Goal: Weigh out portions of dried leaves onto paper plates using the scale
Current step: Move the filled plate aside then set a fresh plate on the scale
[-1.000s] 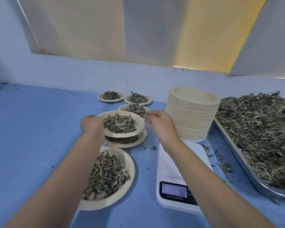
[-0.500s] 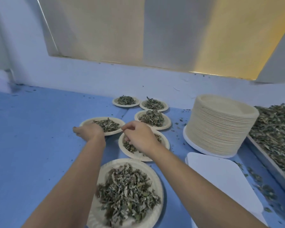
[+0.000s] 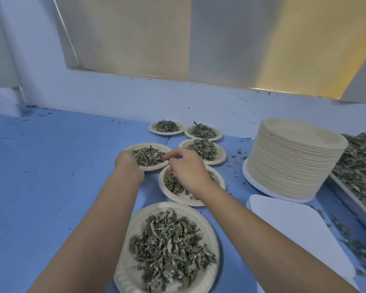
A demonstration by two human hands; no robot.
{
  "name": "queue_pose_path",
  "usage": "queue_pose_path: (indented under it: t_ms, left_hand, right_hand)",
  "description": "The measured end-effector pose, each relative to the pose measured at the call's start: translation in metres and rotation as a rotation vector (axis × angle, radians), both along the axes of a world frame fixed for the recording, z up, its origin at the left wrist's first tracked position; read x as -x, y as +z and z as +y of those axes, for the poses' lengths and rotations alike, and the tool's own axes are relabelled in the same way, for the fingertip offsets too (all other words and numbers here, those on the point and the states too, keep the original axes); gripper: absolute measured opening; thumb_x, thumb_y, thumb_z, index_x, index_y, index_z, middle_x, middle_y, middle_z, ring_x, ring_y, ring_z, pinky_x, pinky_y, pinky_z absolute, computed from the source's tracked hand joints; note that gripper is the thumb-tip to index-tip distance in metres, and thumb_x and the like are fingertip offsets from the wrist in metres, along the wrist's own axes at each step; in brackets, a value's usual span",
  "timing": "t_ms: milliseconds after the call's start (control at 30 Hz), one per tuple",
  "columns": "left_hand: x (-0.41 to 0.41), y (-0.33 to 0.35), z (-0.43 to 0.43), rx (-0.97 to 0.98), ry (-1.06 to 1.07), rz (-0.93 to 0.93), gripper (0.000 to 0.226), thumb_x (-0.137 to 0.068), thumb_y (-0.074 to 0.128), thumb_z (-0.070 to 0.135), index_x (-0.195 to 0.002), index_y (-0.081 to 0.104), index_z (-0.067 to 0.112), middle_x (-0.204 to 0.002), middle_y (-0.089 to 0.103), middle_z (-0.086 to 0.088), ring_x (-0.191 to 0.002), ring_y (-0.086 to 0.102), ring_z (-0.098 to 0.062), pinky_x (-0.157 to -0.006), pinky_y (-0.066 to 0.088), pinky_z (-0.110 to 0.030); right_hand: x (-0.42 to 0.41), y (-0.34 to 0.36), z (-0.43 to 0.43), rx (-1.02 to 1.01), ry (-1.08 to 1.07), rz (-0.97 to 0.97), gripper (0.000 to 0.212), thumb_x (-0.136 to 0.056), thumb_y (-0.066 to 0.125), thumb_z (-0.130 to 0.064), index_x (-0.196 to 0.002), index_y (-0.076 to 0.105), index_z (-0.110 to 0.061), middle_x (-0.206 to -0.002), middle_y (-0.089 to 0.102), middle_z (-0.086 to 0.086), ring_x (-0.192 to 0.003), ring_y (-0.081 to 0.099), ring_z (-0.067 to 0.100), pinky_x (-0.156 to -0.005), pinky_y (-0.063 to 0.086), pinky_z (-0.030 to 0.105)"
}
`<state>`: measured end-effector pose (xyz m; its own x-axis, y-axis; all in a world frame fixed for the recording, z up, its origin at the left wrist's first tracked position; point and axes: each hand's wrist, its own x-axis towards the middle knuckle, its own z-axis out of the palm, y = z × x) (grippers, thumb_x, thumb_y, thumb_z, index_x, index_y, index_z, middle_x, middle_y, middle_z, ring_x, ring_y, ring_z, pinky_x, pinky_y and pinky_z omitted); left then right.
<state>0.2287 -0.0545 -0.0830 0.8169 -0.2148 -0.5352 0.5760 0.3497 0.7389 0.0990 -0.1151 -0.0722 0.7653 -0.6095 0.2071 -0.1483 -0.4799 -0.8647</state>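
While both arms reach forward over the blue table [image 3: 51, 176], the left hand [image 3: 128, 163] sits against the near-left rim of a paper plate [image 3: 148, 144] heaped with dried leaves [image 3: 148, 156]. Its fingers are hidden, so I cannot tell whether it grips. The right hand [image 3: 186, 168], fingers curled, pinches leaves at that plate's right edge between thumb and forefinger, hovering above a second filled plate [image 3: 178, 200]. The white scale [image 3: 300, 235] lies to the right, just in front of a tall stack of plates [image 3: 294, 161] and beside a tray [image 3: 351, 199] of loose leaves.
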Motion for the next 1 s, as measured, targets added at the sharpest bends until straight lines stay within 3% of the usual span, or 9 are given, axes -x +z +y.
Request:
queue_pose_path:
  t_ms: [100,167,267,400,767,1000]
  left_hand:
    - [0.006,0.007,-0.007,0.068,-0.006,0.010,0.036,-0.096,0.037,0.013,-0.130,0.048,0.015,-0.133,0.048,-0.003,-0.105,0.048,-0.024,-0.081,0.043,-0.033]
    - [0.007,0.010,-0.010,0.128,-0.013,0.028,0.038,-0.097,0.039,0.014,-0.134,0.045,0.015,-0.138,0.043,-0.004,-0.121,0.045,-0.025,-0.094,0.044,-0.033]
    - [0.007,0.009,-0.015,0.232,-0.050,0.055,0.038,-0.096,0.040,0.016,-0.133,0.045,0.013,-0.138,0.044,-0.007,-0.126,0.043,-0.025,-0.105,0.039,-0.035]
    - [0.006,0.005,-0.023,0.389,-0.030,0.064,0.044,-0.094,0.042,0.017,-0.137,0.039,0.008,-0.143,0.038,-0.010,-0.132,0.039,-0.025,-0.109,0.035,-0.034]
    - [0.006,0.002,-0.028,0.513,-0.115,0.092,0.044,-0.098,0.038,0.022,-0.136,0.038,0.000,-0.140,0.043,-0.017,-0.129,0.044,-0.028,-0.111,0.031,-0.035]
    - [0.012,0.003,-0.027,0.497,-0.104,0.097,0.047,-0.098,0.041,0.019,-0.139,0.032,-0.001,-0.144,0.038,-0.019,-0.131,0.042,-0.028,-0.110,0.033,-0.035]
  right_hand:
    - [0.000,0.002,-0.004,0.013,-0.026,-0.033,0.027,-0.089,0.045,-0.008,-0.097,0.069,-0.017,-0.073,0.057,-0.014,-0.043,0.050,-0.001,-0.046,0.038,0.014]
    - [0.001,0.005,-0.007,0.013,-0.039,-0.063,0.027,-0.088,0.046,-0.009,-0.095,0.070,-0.018,-0.072,0.057,-0.014,-0.036,0.044,-0.003,-0.046,0.033,0.013]
    - [0.003,0.009,-0.008,-0.006,-0.045,-0.091,0.027,-0.088,0.046,-0.009,-0.091,0.070,-0.020,-0.071,0.059,-0.012,-0.043,0.047,-0.001,-0.050,0.037,0.019]
    - [0.006,0.012,-0.006,-0.027,-0.037,-0.111,0.027,-0.087,0.046,-0.007,-0.088,0.070,-0.020,-0.074,0.061,-0.012,-0.066,0.060,0.015,-0.062,0.048,0.031]
    - [0.005,0.014,-0.010,-0.052,-0.034,-0.108,0.029,-0.087,0.046,-0.007,-0.082,0.070,-0.023,-0.076,0.063,-0.009,-0.080,0.065,0.026,-0.072,0.054,0.039]
    - [0.016,0.011,-0.017,-0.061,-0.049,-0.099,0.030,-0.087,0.046,-0.008,-0.079,0.068,-0.027,-0.082,0.063,-0.014,-0.072,0.063,0.009,-0.074,0.054,0.037]
